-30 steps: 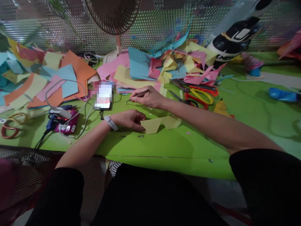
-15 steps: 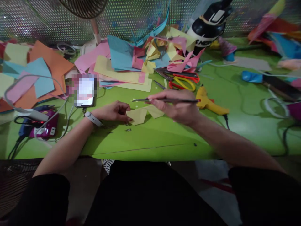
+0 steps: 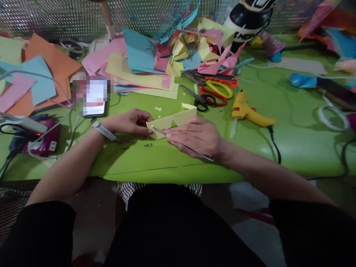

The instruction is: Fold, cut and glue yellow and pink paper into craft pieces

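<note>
A folded piece of pale yellow paper (image 3: 168,120) with a notch in its lower edge is held just above the green table. My left hand (image 3: 136,123), a white band at its wrist, pinches the paper's left end between thumb and fingers. Across the lower right part of the paper lies my right hand (image 3: 196,137), closed on slim metal tweezers (image 3: 191,149). Their tips touch the paper near my left fingertips; a tiny pale bit seems to be there, too small to make out. Small yellow paper scraps (image 3: 158,109) lie just behind the paper.
Behind my hands lie black-handled scissors (image 3: 201,101), yellow-handled scissors (image 3: 221,89) and heaped coloured paper (image 3: 141,53). A yellow glue gun (image 3: 250,113) with a cord is at right. A phone (image 3: 96,98), cables and a purple power box (image 3: 46,137) are at left.
My right hand has come down and left, turning the tweezers so their tips meet the paper near my left hand. The paper has tilted, its right end now higher. The whole view has shifted slightly.
</note>
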Demonstrator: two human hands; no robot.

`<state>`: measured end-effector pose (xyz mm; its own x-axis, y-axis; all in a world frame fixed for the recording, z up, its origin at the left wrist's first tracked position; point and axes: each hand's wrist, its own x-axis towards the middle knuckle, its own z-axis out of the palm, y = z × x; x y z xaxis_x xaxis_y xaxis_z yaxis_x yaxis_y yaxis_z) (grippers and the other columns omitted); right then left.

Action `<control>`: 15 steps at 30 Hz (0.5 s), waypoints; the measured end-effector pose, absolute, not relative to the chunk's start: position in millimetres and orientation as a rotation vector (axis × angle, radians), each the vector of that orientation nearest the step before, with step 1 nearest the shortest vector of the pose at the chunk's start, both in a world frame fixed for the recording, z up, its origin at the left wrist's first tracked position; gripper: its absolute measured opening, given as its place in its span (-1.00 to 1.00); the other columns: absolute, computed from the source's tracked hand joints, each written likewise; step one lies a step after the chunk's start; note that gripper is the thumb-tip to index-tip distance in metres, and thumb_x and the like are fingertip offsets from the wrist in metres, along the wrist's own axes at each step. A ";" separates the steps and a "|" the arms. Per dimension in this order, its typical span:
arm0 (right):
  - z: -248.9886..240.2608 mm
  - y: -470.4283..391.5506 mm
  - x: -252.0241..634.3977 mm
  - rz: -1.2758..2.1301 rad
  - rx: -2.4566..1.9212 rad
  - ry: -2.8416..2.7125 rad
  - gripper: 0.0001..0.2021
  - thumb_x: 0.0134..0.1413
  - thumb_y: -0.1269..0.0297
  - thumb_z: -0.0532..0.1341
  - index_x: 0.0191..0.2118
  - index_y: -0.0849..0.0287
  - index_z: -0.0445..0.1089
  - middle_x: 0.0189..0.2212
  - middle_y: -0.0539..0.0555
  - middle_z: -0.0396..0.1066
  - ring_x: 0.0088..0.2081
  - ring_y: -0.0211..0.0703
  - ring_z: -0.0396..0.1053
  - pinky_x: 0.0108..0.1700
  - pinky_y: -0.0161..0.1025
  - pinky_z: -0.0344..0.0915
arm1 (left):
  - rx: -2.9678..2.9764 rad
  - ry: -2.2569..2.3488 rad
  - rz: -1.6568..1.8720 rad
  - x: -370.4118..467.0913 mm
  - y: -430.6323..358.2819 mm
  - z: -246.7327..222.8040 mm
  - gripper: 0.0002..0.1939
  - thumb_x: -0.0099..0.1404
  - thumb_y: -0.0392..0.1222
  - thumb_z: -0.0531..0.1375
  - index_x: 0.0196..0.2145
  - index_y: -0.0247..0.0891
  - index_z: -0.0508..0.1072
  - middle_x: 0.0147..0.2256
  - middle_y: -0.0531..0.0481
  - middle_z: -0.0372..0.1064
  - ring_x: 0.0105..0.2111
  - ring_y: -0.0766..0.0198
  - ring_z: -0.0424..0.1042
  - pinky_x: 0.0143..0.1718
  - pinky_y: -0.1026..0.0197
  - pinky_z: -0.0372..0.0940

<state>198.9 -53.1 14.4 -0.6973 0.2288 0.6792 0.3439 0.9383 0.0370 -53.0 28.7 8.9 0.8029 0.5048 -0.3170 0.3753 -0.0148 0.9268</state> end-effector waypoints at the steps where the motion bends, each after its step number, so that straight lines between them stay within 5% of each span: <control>1: 13.8 -53.6 198.9 -0.210 -0.402 -2.377 -0.83 0.23 0.46 0.23 -0.07 0.22 0.41 -0.16 0.14 0.61 -0.12 -0.26 0.56 -0.23 -0.24 0.41 | 1.632 0.705 0.115 -52.7 28.4 9.3 -0.79 0.14 -0.17 0.37 -0.38 -0.32 0.44 -0.45 -0.01 0.53 -0.45 0.35 0.50 -0.41 0.34 0.33; 9: 18.4 -55.1 201.0 -0.210 -0.420 -2.354 -0.84 0.22 0.47 0.24 -0.08 0.23 0.43 -0.18 0.13 0.61 -0.18 -0.21 0.57 -0.29 -0.22 0.38 | 1.673 0.711 0.103 -53.1 28.8 11.0 -0.77 0.13 -0.13 0.36 -0.34 -0.31 0.44 -0.41 -0.04 0.55 -0.40 0.30 0.53 -0.36 0.30 0.35; 15: 27.3 -60.0 217.2 0.457 -0.860 -2.147 -0.89 0.20 0.27 0.28 -0.19 0.08 0.55 -0.36 0.00 0.60 -0.41 -0.25 0.50 -0.36 -0.27 0.38 | 1.712 0.736 0.103 -53.0 30.0 9.2 -0.75 0.15 -0.10 0.35 -0.31 -0.32 0.47 -0.37 -0.05 0.55 -0.38 0.31 0.53 -0.35 0.30 0.33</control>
<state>217.2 -60.0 27.3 -0.4811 0.7041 0.5223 0.4304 0.7087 -0.5590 -53.0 30.0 9.2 0.7950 0.5203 -0.3118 0.4143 -0.0902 0.9057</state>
